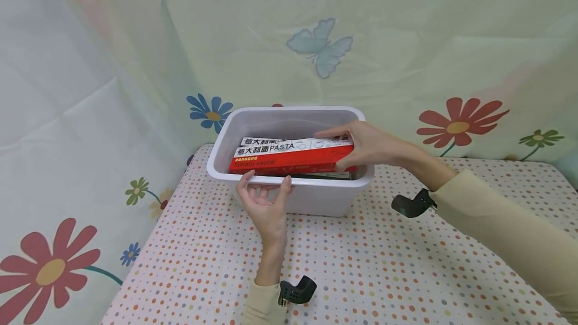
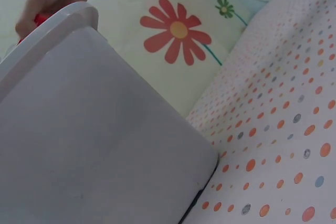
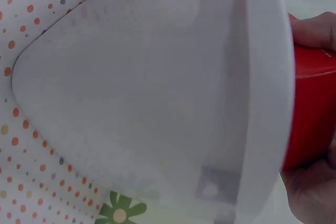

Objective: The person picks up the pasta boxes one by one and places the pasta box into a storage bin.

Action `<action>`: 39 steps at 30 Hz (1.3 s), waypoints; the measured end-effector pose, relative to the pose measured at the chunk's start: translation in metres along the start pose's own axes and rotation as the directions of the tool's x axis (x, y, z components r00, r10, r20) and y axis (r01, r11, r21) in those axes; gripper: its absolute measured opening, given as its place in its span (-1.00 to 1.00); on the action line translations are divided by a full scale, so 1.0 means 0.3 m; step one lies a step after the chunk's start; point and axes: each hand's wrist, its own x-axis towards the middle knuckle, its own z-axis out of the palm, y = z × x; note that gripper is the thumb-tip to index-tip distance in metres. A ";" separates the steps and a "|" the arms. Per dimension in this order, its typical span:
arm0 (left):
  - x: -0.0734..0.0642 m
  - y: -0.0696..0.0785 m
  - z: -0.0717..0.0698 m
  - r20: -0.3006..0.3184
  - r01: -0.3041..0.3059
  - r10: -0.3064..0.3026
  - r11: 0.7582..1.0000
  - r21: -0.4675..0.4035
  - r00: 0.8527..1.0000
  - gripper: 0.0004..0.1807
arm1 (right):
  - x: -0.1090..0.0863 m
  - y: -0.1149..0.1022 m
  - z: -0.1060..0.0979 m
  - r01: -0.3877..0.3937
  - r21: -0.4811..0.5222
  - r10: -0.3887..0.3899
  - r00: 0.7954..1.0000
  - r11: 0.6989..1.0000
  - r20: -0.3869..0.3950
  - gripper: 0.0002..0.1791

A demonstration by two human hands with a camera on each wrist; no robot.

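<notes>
A white plastic bin [image 1: 293, 199] stands on the table and holds flat boxes. The uppermost is a red and white pasta box [image 1: 289, 157], printed "PASTA" and "Tomato sauce", lying lengthwise near the rim. My right hand [image 1: 372, 144] grips its right end, thumb at the front and fingers over the far side; the right wrist view shows the red end between thumb and fingers. My left hand [image 1: 265, 209] holds the bin's front rim, with some fingertips over the edge and others curled below it. A second pasta box [image 1: 253, 141] shows behind the first. Lower contents are mostly hidden.
The table wears a dotted cloth [image 1: 194, 250]. Behind the bin hangs a pale curtain [image 1: 384, 79] with flowers and a butterfly, and it continues along the left side. A black wrist camera [image 1: 298, 290] is on the left wrist, another [image 1: 413, 203] on the right.
</notes>
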 end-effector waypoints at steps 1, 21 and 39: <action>-0.001 0.001 0.000 0.000 -0.003 0.003 1.000 -0.002 1.000 -0.13 | 0.012 0.000 0.006 0.004 0.001 -0.004 1.000 1.000 0.013 -0.20; 0.004 0.004 -0.006 0.002 -0.037 0.037 0.999 -0.002 0.999 -0.14 | 0.071 0.008 0.005 0.034 0.031 -0.036 0.997 0.999 0.071 -0.17; 0.003 -0.005 -0.002 0.023 -0.026 0.026 1.000 -0.011 0.999 -0.13 | 0.054 0.037 -0.024 0.015 0.145 -0.025 0.997 0.989 0.067 -0.21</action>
